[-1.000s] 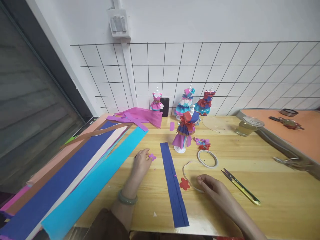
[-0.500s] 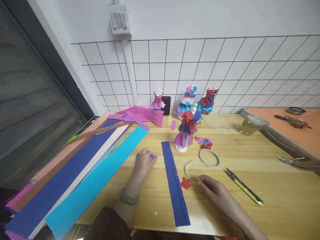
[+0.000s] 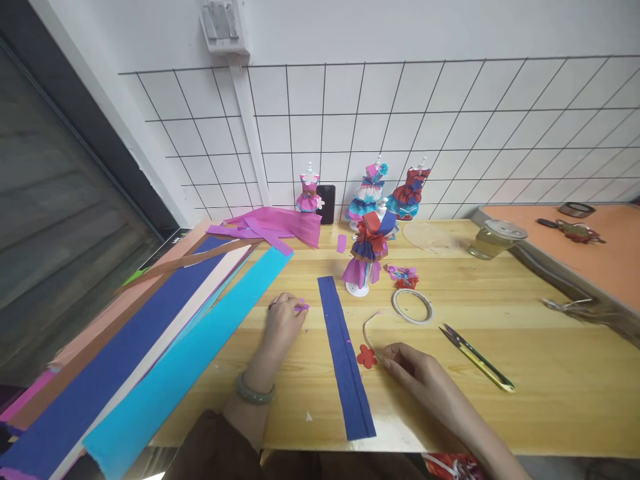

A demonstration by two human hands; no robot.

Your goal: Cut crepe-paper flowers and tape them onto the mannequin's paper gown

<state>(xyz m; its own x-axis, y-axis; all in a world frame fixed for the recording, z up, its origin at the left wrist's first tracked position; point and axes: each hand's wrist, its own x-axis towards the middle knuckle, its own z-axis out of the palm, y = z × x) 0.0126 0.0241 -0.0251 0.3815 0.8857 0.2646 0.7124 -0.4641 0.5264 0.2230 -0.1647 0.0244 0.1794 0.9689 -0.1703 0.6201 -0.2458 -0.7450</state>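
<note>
My left hand (image 3: 284,325) rests on the table with its fingers closed around a small purple paper piece (image 3: 302,306). My right hand (image 3: 413,368) lies beside a red paper flower (image 3: 367,357), thumb and forefinger drawn together at its right edge. Whatever those fingertips pinch is too small to make out. A thin pale strip (image 3: 367,329) curls up from behind the flower. Between my hands runs a long dark blue paper strip (image 3: 342,353). Beyond it stands a small dress form (image 3: 369,253) in red, blue and purple crepe paper.
Yellow-handled thread snips (image 3: 477,359) and a tape roll (image 3: 413,306) lie on the right. Paper scraps (image 3: 404,276) sit behind the roll. Long crepe sheets (image 3: 195,347) cover the left side. More dressed forms (image 3: 367,193) and a phone (image 3: 327,204) stand at the wall. A lidded cup (image 3: 495,240) is far right.
My right hand has moved left, closing most of the gap to the red flower. My left hand keeps its hold on the purple piece. The whole view has shifted slightly.
</note>
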